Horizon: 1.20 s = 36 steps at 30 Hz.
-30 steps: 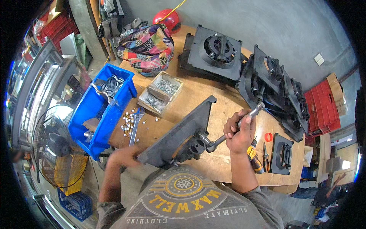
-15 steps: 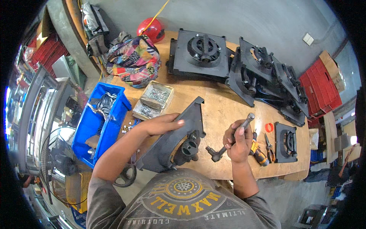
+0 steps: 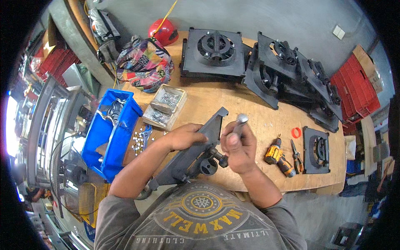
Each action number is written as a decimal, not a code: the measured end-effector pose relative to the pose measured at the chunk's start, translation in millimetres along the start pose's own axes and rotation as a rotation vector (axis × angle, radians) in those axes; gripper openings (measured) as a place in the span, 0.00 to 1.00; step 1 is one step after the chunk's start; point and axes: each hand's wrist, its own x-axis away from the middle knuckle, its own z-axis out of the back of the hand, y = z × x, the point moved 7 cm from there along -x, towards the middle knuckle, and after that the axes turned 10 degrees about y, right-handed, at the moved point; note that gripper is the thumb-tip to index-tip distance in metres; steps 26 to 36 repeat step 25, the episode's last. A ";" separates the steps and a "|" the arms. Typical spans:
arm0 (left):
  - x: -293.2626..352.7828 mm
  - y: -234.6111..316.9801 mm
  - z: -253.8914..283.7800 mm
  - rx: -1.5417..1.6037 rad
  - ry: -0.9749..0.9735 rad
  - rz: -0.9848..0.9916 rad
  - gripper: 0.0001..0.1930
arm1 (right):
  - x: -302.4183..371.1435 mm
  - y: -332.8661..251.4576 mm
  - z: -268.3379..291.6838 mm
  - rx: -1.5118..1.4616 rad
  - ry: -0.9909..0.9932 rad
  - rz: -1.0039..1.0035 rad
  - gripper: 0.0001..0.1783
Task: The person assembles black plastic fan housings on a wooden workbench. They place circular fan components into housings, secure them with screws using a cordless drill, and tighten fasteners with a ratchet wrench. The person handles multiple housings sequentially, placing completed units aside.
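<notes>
A square black panel [image 3: 177, 166] with a round fitting on its face stands tilted on edge against my shirt at the table's near side. My left hand [image 3: 187, 137] grips its upper edge, the fingers partly hidden behind it. In my right hand [image 3: 241, 152] is a socket wrench [image 3: 241, 119], its handle end pointing up and its head low beside the panel. The socket reaches the hardware next to the round fitting; whether it is seated on a bolt I cannot tell.
Beyond my hands, several similar black panels [image 3: 214, 64] lie stacked. To the left are a blue bin [image 3: 134, 109], a tray of screws [image 3: 166, 106] and loose fasteners [image 3: 137, 143]. A yellow drill [image 3: 273, 153], pliers [image 3: 296, 157], an orange ring [image 3: 296, 132] and another panel [image 3: 315, 146] lie right.
My right hand has moved left with the socket wrench, bringing its head from beside the panel to the panel's hardware. The panel has turned slightly; my left hand still holds it.
</notes>
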 end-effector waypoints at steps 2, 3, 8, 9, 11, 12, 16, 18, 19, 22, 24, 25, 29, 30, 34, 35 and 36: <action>0.9 4.9 0.9 0.003 0.013 -0.030 0.20 | 2.2 -6.2 -6.3 0.060 -0.060 0.103 0.22; 0.4 6.2 2.9 -0.015 0.010 -0.033 0.20 | 7.1 -9.5 -7.9 0.101 -0.081 0.153 0.21; 5.4 4.8 3.3 0.092 0.042 0.053 0.20 | 12.0 -3.9 2.6 0.180 -0.060 0.361 0.15; 6.6 5.4 5.0 0.012 0.046 0.072 0.21 | 2.1 14.6 22.3 -0.006 0.126 0.169 0.15; 10.2 6.5 2.0 0.060 0.010 0.138 0.24 | -27.8 57.2 71.8 -0.355 0.376 -0.301 0.18; 11.2 7.7 -0.1 0.086 -0.006 0.169 0.26 | -37.9 74.7 88.8 -0.477 0.531 -0.429 0.20; 12.3 10.1 -2.0 0.035 0.030 0.185 0.27 | -26.2 89.1 104.2 -0.589 0.662 -0.510 0.15; 9.5 6.2 -2.5 -0.019 0.025 0.154 0.28 | -23.7 67.3 92.8 -0.530 0.484 -0.342 0.13; 8.4 7.4 -1.1 -0.055 0.050 0.081 0.27 | -18.0 48.5 70.1 -0.178 0.291 -0.088 0.12; 7.0 13.9 -1.9 -0.059 0.073 -0.020 0.26 | 39.9 11.8 -10.3 0.435 -0.451 0.289 0.19; 14.7 7.6 -1.9 0.051 0.069 0.123 0.27 | 30.3 10.2 -11.7 0.408 -0.403 0.232 0.20; 16.4 8.0 -2.3 0.058 0.074 0.125 0.27 | 28.1 15.4 -9.8 0.439 -0.373 0.156 0.20; 16.4 8.0 -2.3 0.058 0.074 0.125 0.27 | 28.1 15.4 -9.8 0.439 -0.373 0.156 0.20; 16.4 8.0 -2.3 0.058 0.074 0.125 0.27 | 28.1 15.4 -9.8 0.439 -0.373 0.156 0.20; 16.4 8.0 -2.3 0.058 0.074 0.125 0.27 | 28.1 15.4 -9.8 0.439 -0.373 0.156 0.20; 16.4 8.0 -2.3 0.058 0.074 0.125 0.27 | 28.1 15.4 -9.8 0.439 -0.373 0.156 0.20; 16.4 8.0 -2.3 0.058 0.074 0.125 0.27 | 28.1 15.4 -9.8 0.439 -0.373 0.156 0.20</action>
